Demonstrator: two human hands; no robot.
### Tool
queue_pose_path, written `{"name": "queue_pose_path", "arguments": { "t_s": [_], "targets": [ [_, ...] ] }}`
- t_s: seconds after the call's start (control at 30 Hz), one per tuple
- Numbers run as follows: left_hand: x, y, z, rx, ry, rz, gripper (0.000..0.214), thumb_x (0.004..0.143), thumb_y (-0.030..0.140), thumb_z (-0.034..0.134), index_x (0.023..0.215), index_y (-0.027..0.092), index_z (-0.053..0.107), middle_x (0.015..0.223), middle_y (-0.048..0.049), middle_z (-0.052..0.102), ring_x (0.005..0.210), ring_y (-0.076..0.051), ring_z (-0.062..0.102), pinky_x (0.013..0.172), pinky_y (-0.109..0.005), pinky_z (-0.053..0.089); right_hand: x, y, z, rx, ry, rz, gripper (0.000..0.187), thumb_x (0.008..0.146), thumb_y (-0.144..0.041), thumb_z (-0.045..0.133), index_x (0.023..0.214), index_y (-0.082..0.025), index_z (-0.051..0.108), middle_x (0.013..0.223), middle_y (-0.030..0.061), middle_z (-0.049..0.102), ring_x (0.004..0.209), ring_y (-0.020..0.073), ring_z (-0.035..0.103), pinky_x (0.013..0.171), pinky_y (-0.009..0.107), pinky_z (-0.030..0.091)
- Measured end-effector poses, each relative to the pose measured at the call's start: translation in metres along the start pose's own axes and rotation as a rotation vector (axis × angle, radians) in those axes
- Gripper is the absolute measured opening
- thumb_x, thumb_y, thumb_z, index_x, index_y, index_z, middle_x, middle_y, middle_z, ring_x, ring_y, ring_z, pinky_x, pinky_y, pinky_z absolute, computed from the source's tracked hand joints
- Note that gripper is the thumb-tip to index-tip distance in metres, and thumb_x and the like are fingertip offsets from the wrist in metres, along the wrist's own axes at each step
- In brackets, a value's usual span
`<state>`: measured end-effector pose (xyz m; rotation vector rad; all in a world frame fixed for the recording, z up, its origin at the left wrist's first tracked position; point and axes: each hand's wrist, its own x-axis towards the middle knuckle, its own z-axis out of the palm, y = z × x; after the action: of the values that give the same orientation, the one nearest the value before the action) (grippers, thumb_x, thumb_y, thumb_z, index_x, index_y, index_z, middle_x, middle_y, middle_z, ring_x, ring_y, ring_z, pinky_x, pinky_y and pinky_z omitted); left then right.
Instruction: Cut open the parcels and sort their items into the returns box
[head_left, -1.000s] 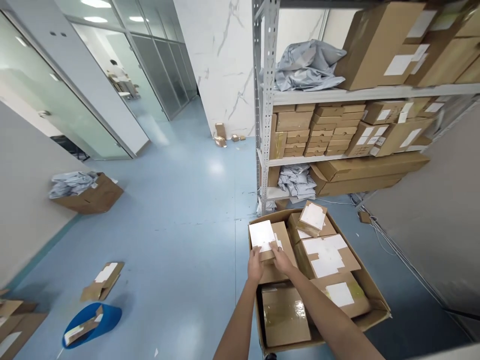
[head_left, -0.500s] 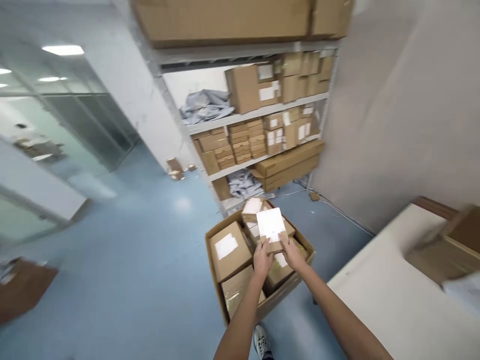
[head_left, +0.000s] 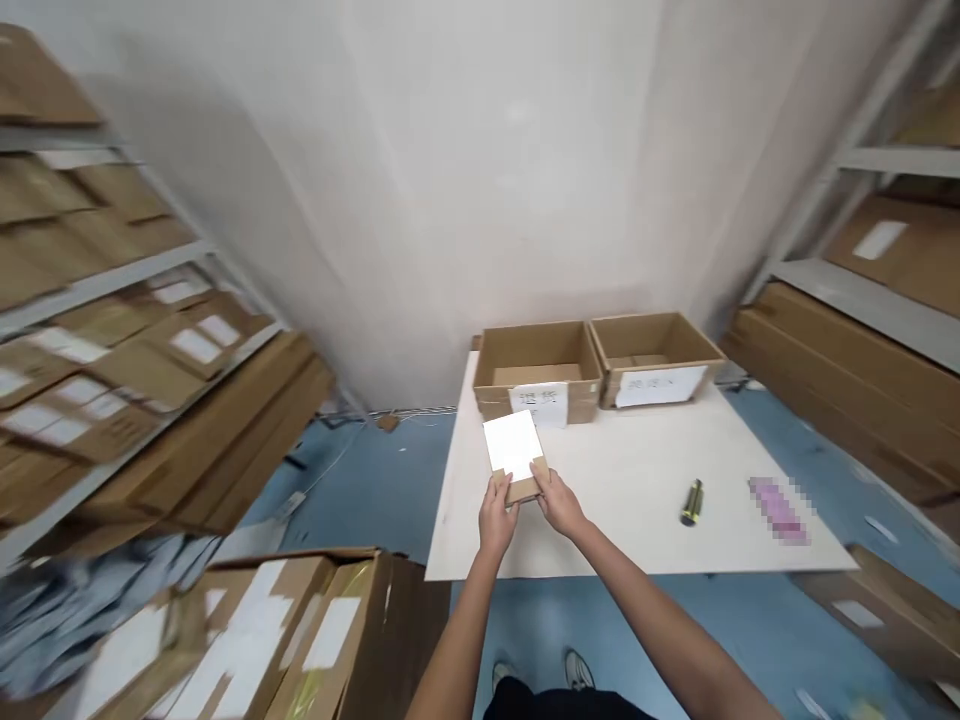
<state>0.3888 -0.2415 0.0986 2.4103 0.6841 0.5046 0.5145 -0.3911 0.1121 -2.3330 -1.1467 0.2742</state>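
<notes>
Between my two hands is a small flat cardboard box with a large white label on its upper face. My left hand grips its near left corner, thumb on top. On the near right edge my right hand has hold, its thumb also over the top. The box is held above the near left part of a white table. Just beyond it stands an open carton with a handwritten white sheet on its front. Beside that is a second open carton, also bearing a handwritten sheet.
On the table lie a dark and yellow cylindrical object and a pixelated pink item. A big carton packed with labelled boxes stands at lower left. Shelves of boxes rise at left, with more shelving at right.
My view has swung right, from the packed carton and shelf to the white table. The small box has come along in both hands and is now over the table.
</notes>
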Motion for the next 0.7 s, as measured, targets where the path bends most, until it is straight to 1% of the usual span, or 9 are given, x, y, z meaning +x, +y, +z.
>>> {"name": "queue_pose_path", "arguments": {
  "t_s": [0.1, 0.2, 0.3, 0.4, 0.47, 0.53, 0.6, 0.67, 0.7],
  "targets": [
    [0.02, 0.027, 0.045, -0.066, -0.098, 0.071, 0.068, 0.086, 0.018, 0.063, 0.152, 0.03, 0.051, 0.16, -0.0084, 0.047, 0.147, -0.029, 0.046, 0.115, -0.045, 0.047, -0.017, 0.045, -0.018, -0.01, 0.043, 0.117, 0.082, 0.097, -0.016, 0.049, 0.167, -0.035, 0.013, 0.141, 0.0144, 0.051, 0.123, 0.0296, 0.055, 0.1, 0.04, 0.05],
    [0.031, 0.032, 0.079, -0.13, -0.204, 0.11, 0.068, 0.087, 0.02, 0.062, 0.153, 0.031, 0.049, 0.161, -0.0068, 0.046, 0.147, -0.028, 0.045, 0.117, -0.045, 0.045, -0.026, 0.073, -0.015, -0.022, 0.052, 0.218, 0.081, 0.097, -0.017, 0.049, 0.167, -0.036, 0.013, 0.145, 0.0135, 0.05, 0.128, 0.0295, 0.052, 0.101, 0.038, 0.05],
    [0.037, 0.018, 0.108, -0.207, -0.35, 0.111, 0.072, 0.084, 0.018, 0.061, 0.155, 0.028, 0.046, 0.161, -0.0075, 0.045, 0.149, -0.027, 0.042, 0.122, -0.046, 0.04, -0.031, 0.094, 0.004, -0.028, -0.011, 0.346, 0.077, 0.097, -0.017, 0.047, 0.167, -0.033, 0.018, 0.15, 0.0143, 0.048, 0.134, 0.0304, 0.049, 0.104, 0.04, 0.047],
    [0.035, -0.007, 0.134, -0.304, -0.588, 0.045, 0.082, 0.077, 0.018, 0.066, 0.156, 0.022, 0.044, 0.16, -0.0107, 0.048, 0.151, -0.029, 0.04, 0.126, -0.048, 0.031, -0.037, 0.114, 0.029, -0.017, -0.179, 0.491, 0.075, 0.095, -0.018, 0.05, 0.166, -0.027, 0.025, 0.159, 0.0167, 0.041, 0.137, 0.0328, 0.047, 0.108, 0.043, 0.044],
    [0.028, -0.025, 0.148, -0.375, -0.718, -0.025, 0.09, 0.073, 0.02, 0.07, 0.158, 0.021, 0.04, 0.161, -0.0115, 0.046, 0.151, -0.03, 0.039, 0.127, -0.048, 0.028, -0.042, 0.125, 0.044, 0.002, -0.288, 0.562, 0.079, 0.092, -0.017, 0.052, 0.166, -0.025, 0.025, 0.161, 0.0177, 0.038, 0.135, 0.0335, 0.05, 0.107, 0.043, 0.045],
    [0.02, -0.039, 0.158, -0.439, -0.754, -0.118, 0.097, 0.072, 0.024, 0.072, 0.161, 0.021, 0.033, 0.166, -0.012, 0.039, 0.153, -0.031, 0.035, 0.128, -0.047, 0.025, -0.046, 0.133, 0.055, 0.018, -0.317, 0.594, 0.081, 0.091, -0.016, 0.052, 0.166, -0.025, 0.024, 0.16, 0.0173, 0.041, 0.132, 0.0327, 0.054, 0.105, 0.042, 0.046],
    [0.015, -0.047, 0.164, -0.49, -0.74, -0.224, 0.102, 0.073, 0.028, 0.073, 0.164, 0.02, 0.027, 0.168, -0.0122, 0.034, 0.155, -0.033, 0.032, 0.128, -0.047, 0.024, -0.047, 0.138, 0.062, 0.03, -0.295, 0.598, 0.08, 0.09, -0.015, 0.052, 0.165, -0.026, 0.027, 0.155, 0.0159, 0.047, 0.13, 0.0312, 0.056, 0.105, 0.04, 0.046],
    [0.015, -0.047, 0.168, -0.534, -0.734, -0.291, 0.102, 0.075, 0.03, 0.072, 0.164, 0.021, 0.024, 0.167, -0.0111, 0.038, 0.153, -0.033, 0.034, 0.127, -0.047, 0.026, -0.044, 0.14, 0.065, 0.05, -0.271, 0.589, 0.079, 0.088, -0.013, 0.052, 0.163, -0.026, 0.032, 0.152, 0.0146, 0.05, 0.129, 0.0299, 0.057, 0.106, 0.039, 0.046],
    [0.017, -0.045, 0.168, -0.554, -0.731, -0.294, 0.101, 0.076, 0.03, 0.071, 0.164, 0.022, 0.024, 0.165, -0.0099, 0.041, 0.152, -0.032, 0.036, 0.127, -0.047, 0.028, -0.042, 0.14, 0.065, 0.061, -0.257, 0.582, 0.079, 0.087, -0.012, 0.052, 0.162, -0.026, 0.033, 0.151, 0.0141, 0.051, 0.129, 0.0293, 0.057, 0.108, 0.039, 0.045]
  ]
}}
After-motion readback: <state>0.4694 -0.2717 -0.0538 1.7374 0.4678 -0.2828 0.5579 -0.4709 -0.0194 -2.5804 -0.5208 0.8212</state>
